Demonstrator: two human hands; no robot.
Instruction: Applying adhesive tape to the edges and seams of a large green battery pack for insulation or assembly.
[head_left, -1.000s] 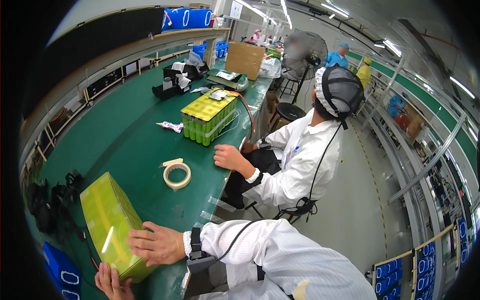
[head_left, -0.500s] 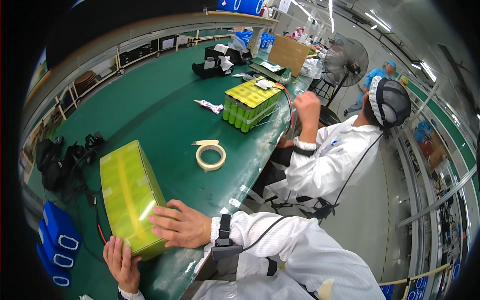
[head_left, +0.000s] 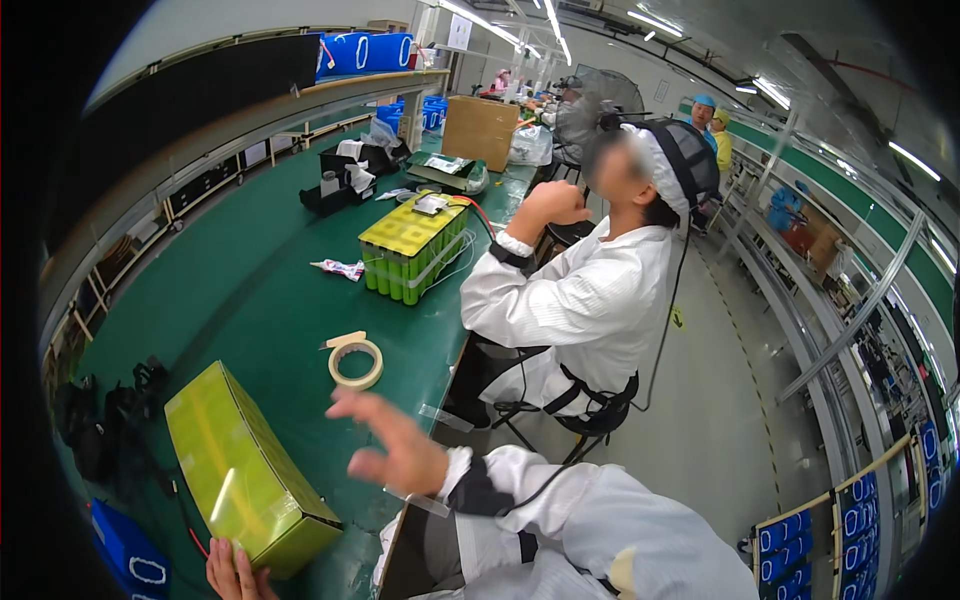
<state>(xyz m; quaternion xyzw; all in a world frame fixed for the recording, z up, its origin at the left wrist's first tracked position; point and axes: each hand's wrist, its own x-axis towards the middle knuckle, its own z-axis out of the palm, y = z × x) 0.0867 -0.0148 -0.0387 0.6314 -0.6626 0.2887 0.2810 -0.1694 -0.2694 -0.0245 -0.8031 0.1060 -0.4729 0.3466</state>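
Observation:
A long yellow-green battery pack (head_left: 245,470) lies on the green bench (head_left: 230,300) in front of me. My left hand (head_left: 235,572) touches its near end at the bottom edge of the view, fingers spread against it. My right hand (head_left: 395,445) hovers in the air above the bench edge, blurred, fingers apart and holding nothing. A roll of tape (head_left: 356,363) lies just beyond my right hand. A red wire runs beside the pack's near left corner.
A seated person in white (head_left: 585,300) works to my right with a fist raised. A second pack of green cells (head_left: 415,245) stands before them. A black cable bundle (head_left: 110,420), blue bins (head_left: 130,555), a cardboard box (head_left: 480,130) and a fan (head_left: 590,100) are around.
My right hand has lifted off the battery pack and swung up to the right. My view has turned. The neighbour has raised a hand toward the face.

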